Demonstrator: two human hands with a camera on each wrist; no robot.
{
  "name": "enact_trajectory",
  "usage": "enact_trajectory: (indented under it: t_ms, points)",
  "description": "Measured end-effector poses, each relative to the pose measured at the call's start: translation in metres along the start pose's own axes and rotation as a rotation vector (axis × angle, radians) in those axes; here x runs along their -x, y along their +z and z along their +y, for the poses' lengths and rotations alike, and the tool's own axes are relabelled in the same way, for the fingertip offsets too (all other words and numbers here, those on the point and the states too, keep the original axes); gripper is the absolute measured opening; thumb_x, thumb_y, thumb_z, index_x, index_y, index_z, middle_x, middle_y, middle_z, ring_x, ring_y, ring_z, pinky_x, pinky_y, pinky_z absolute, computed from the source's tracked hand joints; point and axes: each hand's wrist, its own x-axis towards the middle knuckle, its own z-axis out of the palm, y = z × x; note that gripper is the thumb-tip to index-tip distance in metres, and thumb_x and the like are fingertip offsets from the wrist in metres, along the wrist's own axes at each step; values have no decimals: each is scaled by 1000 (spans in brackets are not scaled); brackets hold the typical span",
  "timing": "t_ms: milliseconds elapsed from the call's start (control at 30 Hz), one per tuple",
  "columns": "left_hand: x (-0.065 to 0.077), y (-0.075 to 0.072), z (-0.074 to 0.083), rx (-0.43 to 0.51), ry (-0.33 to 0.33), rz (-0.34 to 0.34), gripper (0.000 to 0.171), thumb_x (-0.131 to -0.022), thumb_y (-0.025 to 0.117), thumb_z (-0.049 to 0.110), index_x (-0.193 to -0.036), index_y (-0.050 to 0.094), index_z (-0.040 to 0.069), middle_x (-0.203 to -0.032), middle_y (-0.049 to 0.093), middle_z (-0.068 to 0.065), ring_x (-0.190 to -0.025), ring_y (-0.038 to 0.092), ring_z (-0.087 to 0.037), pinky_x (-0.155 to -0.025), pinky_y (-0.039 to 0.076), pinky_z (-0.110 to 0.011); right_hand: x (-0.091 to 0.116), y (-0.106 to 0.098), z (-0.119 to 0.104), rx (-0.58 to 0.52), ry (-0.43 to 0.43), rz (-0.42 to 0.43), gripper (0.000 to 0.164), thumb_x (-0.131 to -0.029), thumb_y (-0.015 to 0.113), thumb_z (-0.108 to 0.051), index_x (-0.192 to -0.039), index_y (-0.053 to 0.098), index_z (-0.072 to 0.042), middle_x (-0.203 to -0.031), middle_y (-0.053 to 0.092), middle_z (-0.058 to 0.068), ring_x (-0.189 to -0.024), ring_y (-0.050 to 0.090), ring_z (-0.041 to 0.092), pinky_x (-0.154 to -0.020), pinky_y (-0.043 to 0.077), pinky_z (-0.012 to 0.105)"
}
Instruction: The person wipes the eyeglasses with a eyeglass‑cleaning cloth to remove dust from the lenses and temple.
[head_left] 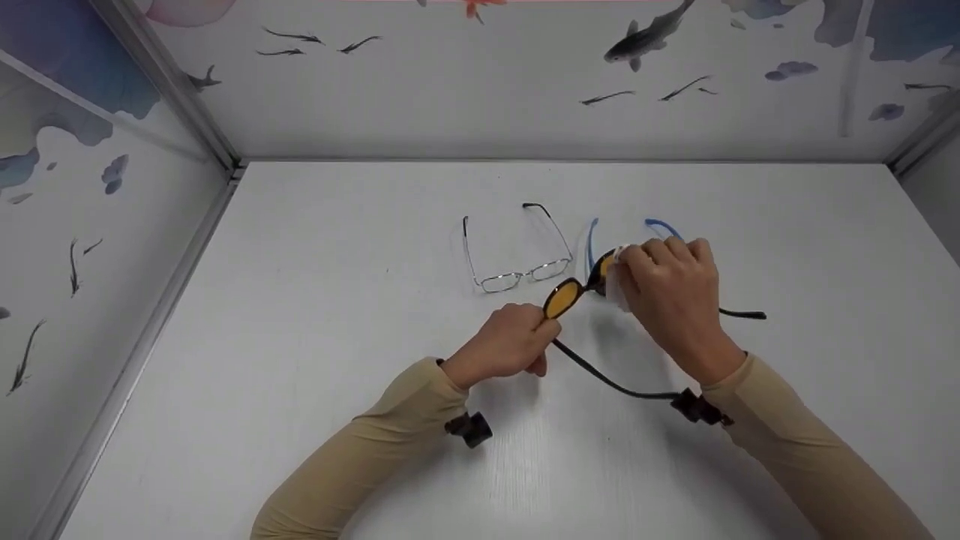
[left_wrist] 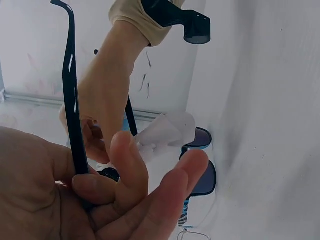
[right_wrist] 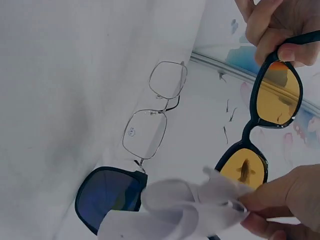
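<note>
A pair of black-framed glasses with yellow lenses (head_left: 564, 298) is held above the white table. My left hand (head_left: 534, 330) pinches it at the left hinge, where the black temple (left_wrist: 73, 105) runs through my curled fingers. With my right hand (head_left: 639, 268) I hold a white cloth (head_left: 616, 291) against the other yellow lens (right_wrist: 244, 170). The cloth (right_wrist: 182, 206) bunches under my right fingertips (right_wrist: 280, 202). In the right wrist view my left hand (right_wrist: 272, 27) grips the top corner of the frame.
Silver wire-rimmed glasses (head_left: 519, 274) lie open on the table just behind my hands. Glasses with dark lenses and blue temples (right_wrist: 107, 196) lie beside them, partly hidden by my right hand. Patterned walls (head_left: 112, 172) enclose the table on three sides.
</note>
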Motion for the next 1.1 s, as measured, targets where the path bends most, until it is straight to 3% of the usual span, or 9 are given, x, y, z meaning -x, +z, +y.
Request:
enact_trajectory:
  t_ms: [167, 300, 467, 567, 667, 800, 900, 1100]
  points:
    - [0, -2, -1, 64, -10, 13, 27, -96, 41, 12, -76, 58, 3, -56, 63, -2, -54, 61, -11, -50, 40, -21, -4, -3, 0, -172, -78, -149, 11, -75, 79, 4, -81, 70, 0, -74, 66, 12, -66, 56, 27, -59, 40, 36]
    - [2, -4, -2, 60, 20, 0, 29, -95, 40, 11, -72, 55, 5, -58, 64, -6, -53, 62, -12, -49, 39, -21, -3, -6, 3, -131, -68, -196, 12, -72, 82, 2, -78, 73, -2, -71, 67, 10, -64, 56, 26, -58, 39, 36]
    - [3, -3, 0, -14, 45, -40, 31, -96, 40, 10, -66, 46, 11, -57, 64, -5, -52, 61, -12, -47, 36, -21, -1, -7, 6, 15, -4, -132, 10, -75, 81, -4, -79, 73, -1, -71, 67, 13, -68, 55, 30, -61, 38, 40]
    - [3, -2, 0, -4, 28, -41, 30, -96, 41, 11, -66, 47, 11, -57, 63, -3, -52, 61, -13, -47, 38, -22, -1, -5, 4, -22, -1, -58, 9, -76, 80, -2, -79, 71, -1, -73, 67, 14, -72, 55, 32, -64, 39, 42]
    - [3, -1, 1, 53, -2, -24, 28, -96, 41, 11, -70, 52, 7, -57, 63, -3, -54, 63, -14, -49, 41, -22, -1, -2, 1, -108, -53, -12, 11, -76, 79, 2, -79, 69, -1, -74, 66, 14, -72, 54, 32, -62, 37, 41]
    - [3, 0, 0, 127, -19, -4, 25, -96, 41, 9, -80, 58, 1, -58, 63, -5, -56, 63, -15, -52, 45, -22, 1, -2, 1, -180, -129, -48, 15, -74, 80, 5, -80, 68, -2, -76, 65, 12, -74, 53, 30, -62, 38, 39]
    - [5, 0, -1, 91, 3, -11, 25, -95, 40, 8, -77, 56, 2, -59, 64, -6, -56, 61, -13, -51, 43, -21, 5, -3, 4, -139, -162, -103, 13, -74, 79, 3, -81, 69, -1, -77, 66, 13, -75, 54, 29, -63, 39, 39]
    - [6, -1, 0, -17, 54, -35, 30, -96, 39, 9, -69, 52, 7, -60, 65, -5, -53, 56, -9, -48, 35, -20, 8, -2, 5, -24, -81, -81, 13, -78, 78, 0, -83, 66, 4, -77, 64, 18, -72, 54, 34, -61, 43, 41]
